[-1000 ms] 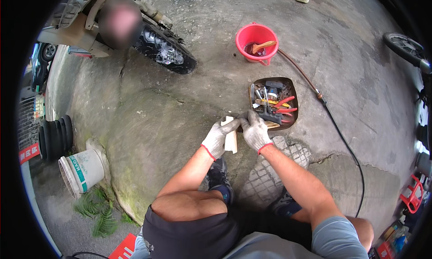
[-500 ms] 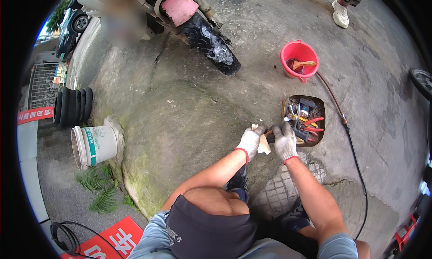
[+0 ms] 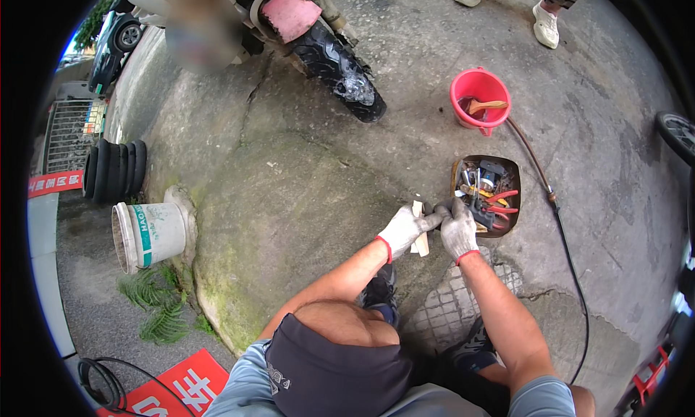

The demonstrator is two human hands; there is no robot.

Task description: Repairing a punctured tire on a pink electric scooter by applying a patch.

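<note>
My left hand [image 3: 407,229] wears a grey-white glove with a red cuff and grips a pale, flat strip [image 3: 422,243]. My right hand [image 3: 457,227], gloved alike, is closed with its fingertips meeting those of my left; what it holds is hidden. Just beyond it sits a squarish metal tray [image 3: 515,172] full of tools, among them red-handled pliers [image 3: 502,197], partly covered by my fingers.
A scooter's front tyre [image 3: 329,66], red bucket [image 3: 460,83] with a brush, hose [image 3: 572,265], stacked tyres [image 3: 116,171], white bucket [image 3: 159,234] and red sign [image 3: 203,366] surround me. Another person's shoes [image 3: 546,27] stand at upper right; a wheel [image 3: 675,133] is at right.
The view has swung, so the scene sits further right and another person's legs show more. My hands have shifted slightly around the pale strip, their fingertips now touching.
</note>
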